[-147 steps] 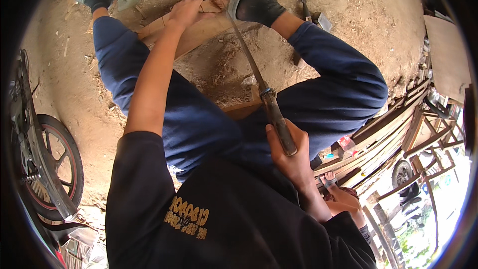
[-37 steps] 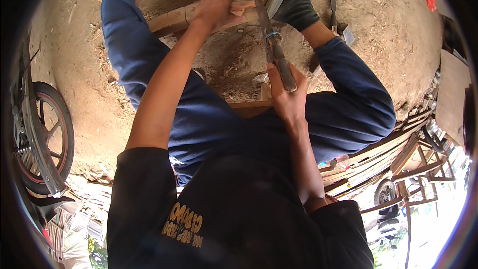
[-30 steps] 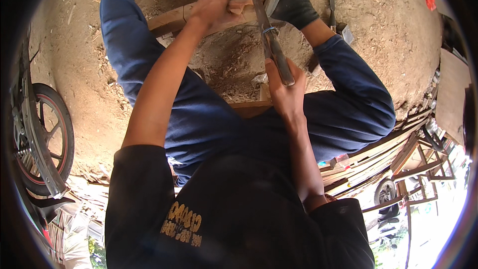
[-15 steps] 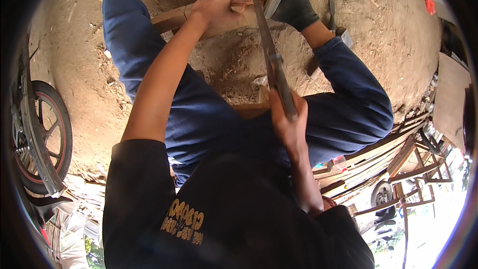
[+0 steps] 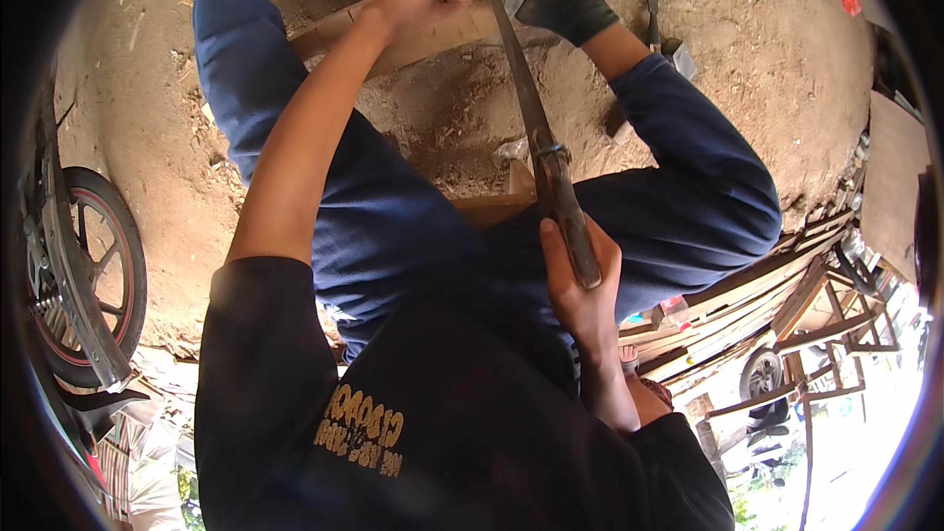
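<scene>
Farther out from my lap, a length of pale wood (image 5: 418,49) lies low across the ground between my legs. My left hand (image 5: 405,0) is closed over its top, fingers curled at a reddish notched part. At the right end of the wood rests my right foot (image 5: 575,0), in a dark sock and grey sandal. My right hand (image 5: 582,280) grips the straight dark handle of a long, narrow-bladed tool (image 5: 521,84) with a metal ring. Its blade runs away from me over the wood, close by the sandal; whether the edge has teeth does not show.
Wood chips litter the dirt floor (image 5: 157,39). Another wood piece (image 5: 492,208) lies near my lap. A flat dark tool (image 5: 652,15) is beyond my right foot. A motorcycle wheel (image 5: 103,275) stands at left; stacked boards (image 5: 728,310) and wooden frames (image 5: 826,339) at right.
My right hand has drawn the long-bladed tool back toward my body, the handle moving down and slightly right. My left hand keeps its place on the wood; the whole view has shifted slightly.
</scene>
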The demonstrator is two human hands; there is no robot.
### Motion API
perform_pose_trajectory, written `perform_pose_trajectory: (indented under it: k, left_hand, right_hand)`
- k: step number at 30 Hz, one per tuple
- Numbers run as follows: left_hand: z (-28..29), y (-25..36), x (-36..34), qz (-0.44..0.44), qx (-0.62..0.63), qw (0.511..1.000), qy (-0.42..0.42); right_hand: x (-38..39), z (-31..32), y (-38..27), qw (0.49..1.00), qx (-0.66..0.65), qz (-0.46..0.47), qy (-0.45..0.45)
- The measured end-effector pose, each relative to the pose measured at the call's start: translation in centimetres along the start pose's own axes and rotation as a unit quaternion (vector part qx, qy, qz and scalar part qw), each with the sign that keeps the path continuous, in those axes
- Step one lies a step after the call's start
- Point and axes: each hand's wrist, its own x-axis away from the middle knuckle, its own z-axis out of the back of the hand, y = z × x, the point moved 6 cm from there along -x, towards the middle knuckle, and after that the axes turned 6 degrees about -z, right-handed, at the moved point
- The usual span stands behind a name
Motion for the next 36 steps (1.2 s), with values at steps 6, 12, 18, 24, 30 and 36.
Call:
perform_pose_trajectory:
  k: [6,12,18,24,30,36]
  left_hand:
    - [-0.3,-1.1,-0.4,0.007,-0.046,0.998,0.036]
    - [-1.1,-0.6,0.5,0.087,-0.033,0.994,0.051]
    - [1.7,-1.1,3.4,0.127,0.056,0.990,0.006]
    - [0.8,-5.6,7.3,0.185,0.075,0.972,-0.121]
    - [-0.8,-5.9,7.8,0.182,0.111,0.974,-0.075]
    - [-1.0,-5.8,7.4,0.174,0.053,0.982,-0.057]
  right_hand:
    - [-2.1,-0.9,-0.2,0.999,-0.007,0.054,-0.005]
    - [-2.2,-1.8,0.2,0.999,-0.019,0.032,-0.014]
    - [-3.1,0.9,1.3,0.996,-0.090,0.023,-0.001]
    - [0.4,5.9,-2.2,0.972,-0.192,0.098,0.096]
    - [3.1,11.0,-4.2,0.939,-0.287,0.149,0.121]
    - [6.5,12.2,-5.2,0.911,-0.330,0.207,0.136]
